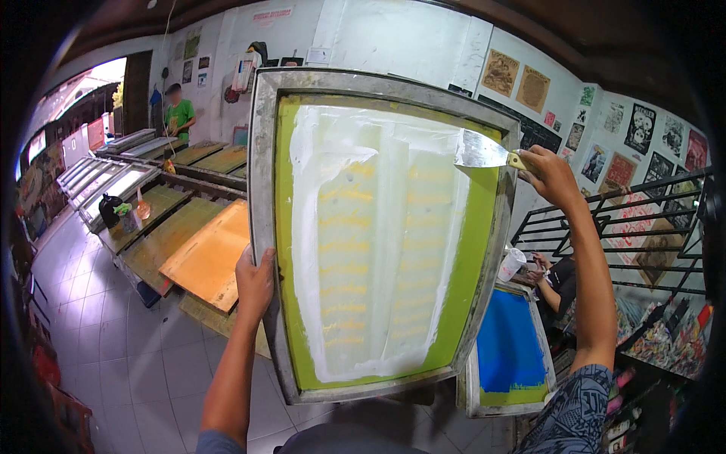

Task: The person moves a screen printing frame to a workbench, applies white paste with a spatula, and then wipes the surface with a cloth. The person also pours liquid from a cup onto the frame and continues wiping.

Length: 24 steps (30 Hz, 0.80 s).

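A large screen printing frame [268, 174] stands upright in front of me, its grey border worn and stained. Its yellow-green mesh carries a broad coat of white ink [389, 250], with faint yellow lettering showing through. My left hand [255, 281] grips the frame's left side, thumb on the front and the other fingers hidden behind. At the upper right, my right hand [546, 175] is closed round the handle of a putty knife [484, 150]. The wide metal blade lies against the mesh at the ink's upper right corner, with white on its edge.
A second screen [510, 344] with blue ink leans at lower right, beside another person's hands and a white cup [512, 263]. An orange board [208, 257] and printing tables extend left. A person in green [179, 113] is at the far left. A black metal rack [635, 227] stands right.
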Tool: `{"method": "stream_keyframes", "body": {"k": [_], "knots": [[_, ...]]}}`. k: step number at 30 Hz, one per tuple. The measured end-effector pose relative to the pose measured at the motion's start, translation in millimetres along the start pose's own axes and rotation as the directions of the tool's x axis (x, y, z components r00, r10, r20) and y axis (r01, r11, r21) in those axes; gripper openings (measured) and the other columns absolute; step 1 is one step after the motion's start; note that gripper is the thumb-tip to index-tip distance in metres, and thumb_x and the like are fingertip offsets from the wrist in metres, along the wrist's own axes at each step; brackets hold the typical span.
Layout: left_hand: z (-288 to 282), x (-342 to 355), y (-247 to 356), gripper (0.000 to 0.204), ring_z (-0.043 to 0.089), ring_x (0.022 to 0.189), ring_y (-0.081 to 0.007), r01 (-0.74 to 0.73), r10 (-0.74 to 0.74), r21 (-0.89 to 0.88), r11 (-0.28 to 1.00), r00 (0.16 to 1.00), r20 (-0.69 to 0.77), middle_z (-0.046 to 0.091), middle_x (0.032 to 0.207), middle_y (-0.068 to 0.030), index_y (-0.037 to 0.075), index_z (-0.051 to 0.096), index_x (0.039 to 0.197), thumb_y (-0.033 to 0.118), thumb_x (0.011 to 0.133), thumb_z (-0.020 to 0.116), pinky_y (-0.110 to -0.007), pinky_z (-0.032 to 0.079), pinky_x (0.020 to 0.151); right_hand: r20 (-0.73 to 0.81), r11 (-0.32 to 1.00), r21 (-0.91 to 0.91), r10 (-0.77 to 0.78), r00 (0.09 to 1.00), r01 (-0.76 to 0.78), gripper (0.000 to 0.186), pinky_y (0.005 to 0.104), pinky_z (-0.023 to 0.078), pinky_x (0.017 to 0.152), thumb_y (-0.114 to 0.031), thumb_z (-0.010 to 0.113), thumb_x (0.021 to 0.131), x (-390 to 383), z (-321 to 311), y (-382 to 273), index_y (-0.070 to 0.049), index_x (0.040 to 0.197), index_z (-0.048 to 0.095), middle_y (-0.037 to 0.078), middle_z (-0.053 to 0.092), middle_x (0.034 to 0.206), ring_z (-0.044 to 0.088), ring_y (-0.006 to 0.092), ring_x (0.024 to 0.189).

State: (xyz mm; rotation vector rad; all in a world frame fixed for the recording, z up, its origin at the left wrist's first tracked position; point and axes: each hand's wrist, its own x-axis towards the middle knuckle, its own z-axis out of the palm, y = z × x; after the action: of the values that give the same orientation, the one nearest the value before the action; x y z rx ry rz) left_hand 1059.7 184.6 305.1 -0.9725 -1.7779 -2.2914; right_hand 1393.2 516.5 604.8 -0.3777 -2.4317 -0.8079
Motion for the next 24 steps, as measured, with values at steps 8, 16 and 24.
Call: {"method": "stream_keyframes", "body": {"k": [8, 16, 24], "knots": [[-3, -6, 10, 0.033, 0.060, 0.081, -0.0123, -0.019, 0.020, 0.011, 1.000, 1.000, -0.007, 0.068, 0.091, -0.0087, -0.007, 0.059, 0.109, 0.023, 0.095, 0.061, -0.029, 0.049, 0.075, -0.010, 0.999, -0.005, -0.046, 0.999, 0.046, 0.038, 0.0427, 0.051, 0.075, -0.017, 0.070, 0.080, 20, -6, -40, -0.010, 0.116, 0.063, 0.011, 0.061, 0.098, 0.063, 0.0336, 0.090], [-16, -13, 10, 0.033, 0.061, 0.076, -0.0141, -0.012, 0.012, 0.009, 1.000, 1.000, 0.001, 0.068, 0.087, -0.0112, -0.007, 0.059, 0.106, 0.024, 0.095, 0.062, -0.030, 0.049, 0.072, -0.048, 0.991, 0.092, -0.090, 0.995, 0.094, 0.039, 0.0420, 0.050, 0.075, -0.017, 0.070, 0.081, 43, -17, -86, -0.007, 0.118, 0.063, 0.013, 0.061, 0.101, 0.061, 0.0356, 0.089], [-29, -15, 10, 0.039, 0.060, 0.068, -0.0163, -0.076, 0.077, 0.041, 0.996, 0.997, -0.020, 0.066, 0.075, -0.0144, -0.007, 0.059, 0.103, 0.030, 0.092, 0.065, -0.033, 0.049, 0.065, -0.071, 0.985, 0.058, -0.159, 0.985, 0.163, 0.037, 0.0428, 0.050, 0.073, -0.021, 0.068, 0.083, 73, -34, -143, -0.007, 0.117, 0.063, 0.013, 0.062, 0.103, 0.062, 0.0357, 0.088]]}}
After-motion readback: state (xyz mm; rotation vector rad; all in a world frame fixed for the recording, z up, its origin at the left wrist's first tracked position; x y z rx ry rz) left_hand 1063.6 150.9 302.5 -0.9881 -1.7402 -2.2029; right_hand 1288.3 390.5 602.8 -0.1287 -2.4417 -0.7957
